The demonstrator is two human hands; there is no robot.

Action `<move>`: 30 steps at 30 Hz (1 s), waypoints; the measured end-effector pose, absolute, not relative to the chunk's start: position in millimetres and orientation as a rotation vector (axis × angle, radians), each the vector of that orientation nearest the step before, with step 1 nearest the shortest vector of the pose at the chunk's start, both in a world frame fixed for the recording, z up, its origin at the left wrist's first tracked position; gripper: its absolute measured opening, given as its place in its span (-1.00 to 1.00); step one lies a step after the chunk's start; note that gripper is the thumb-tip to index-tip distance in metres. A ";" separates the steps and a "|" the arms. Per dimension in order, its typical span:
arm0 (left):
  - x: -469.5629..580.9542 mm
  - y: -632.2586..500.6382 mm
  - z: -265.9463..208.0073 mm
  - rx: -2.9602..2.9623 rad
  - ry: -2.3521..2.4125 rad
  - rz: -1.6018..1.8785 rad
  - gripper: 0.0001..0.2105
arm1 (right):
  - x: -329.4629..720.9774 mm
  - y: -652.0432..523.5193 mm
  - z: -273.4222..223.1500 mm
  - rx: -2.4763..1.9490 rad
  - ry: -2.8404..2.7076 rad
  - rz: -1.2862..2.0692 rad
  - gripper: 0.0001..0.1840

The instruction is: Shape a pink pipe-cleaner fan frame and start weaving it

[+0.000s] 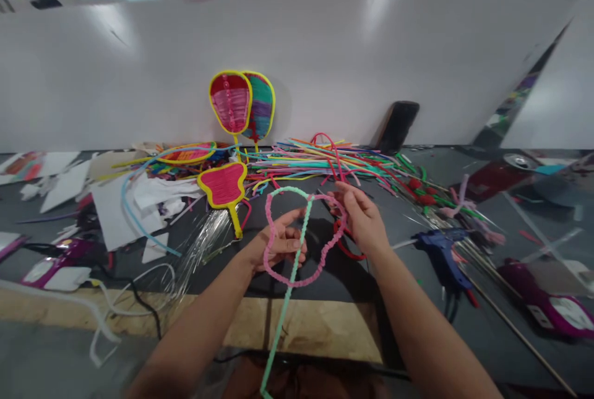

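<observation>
Between my hands is a fan-shaped frame of twisted pipe cleaners (325,257), a wavy pink outline with mint green along its upper left. A mint green stem (281,318) runs down its middle and out below toward my body. My left hand (281,244) is closed with thumb and fingers on the green stem, inside the outline. At the upper right, the fingers of my right hand (364,213) pinch the pink edge; some fingertips are hidden behind it. A finished pink fan with a yellow rim (223,185) lies just beyond my left hand.
Two more fans (231,102) lean on the white partition (325,77). Loose pipe cleaners (301,161) are heaped along its base, near a black phone (398,127). A blue glue gun (443,257) and a drink can (499,176) are right; paper scraps (123,213) and cables lie left.
</observation>
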State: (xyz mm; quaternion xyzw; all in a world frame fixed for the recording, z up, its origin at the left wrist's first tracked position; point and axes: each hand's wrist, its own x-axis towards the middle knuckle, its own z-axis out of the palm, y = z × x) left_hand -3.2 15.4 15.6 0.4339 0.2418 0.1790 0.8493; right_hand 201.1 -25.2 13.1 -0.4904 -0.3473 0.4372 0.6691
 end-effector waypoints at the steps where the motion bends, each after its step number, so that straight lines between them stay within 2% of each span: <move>1: -2.4 14.6 15.2 0.913 0.514 0.371 -0.27 | 200.6 -26.8 15.4 -1.140 -0.876 0.935 -0.63; 6: 6.8 10.4 14.1 0.892 0.567 0.501 -0.42 | 185.7 -32.9 13.3 -1.259 -1.169 0.833 -0.77; 9: 12.5 11.4 12.3 0.859 0.650 0.699 -0.61 | 174.5 -34.8 4.4 -1.264 -1.271 0.852 -0.77; 12: 13.6 14.7 9.8 0.844 0.705 0.822 -0.73 | 167.4 -36.2 -2.7 -1.282 -1.299 0.809 -0.75; 19: 12.1 17.7 7.2 0.869 0.783 0.913 -0.78 | 163.9 -39.2 1.2 -1.418 -1.455 0.646 -0.83; 24: 13.6 18.9 8.7 0.874 0.810 0.929 -0.75 | 165.9 -38.5 1.6 -1.438 -1.513 0.584 -0.81; 28: 11.9 20.9 10.9 0.828 0.825 0.944 -0.73 | 169.0 -37.7 -0.5 -1.452 -1.470 0.519 -0.69; 30: 11.0 21.3 11.5 0.827 0.819 0.947 -0.73 | 169.2 -37.9 -0.1 -1.447 -1.509 0.460 -0.76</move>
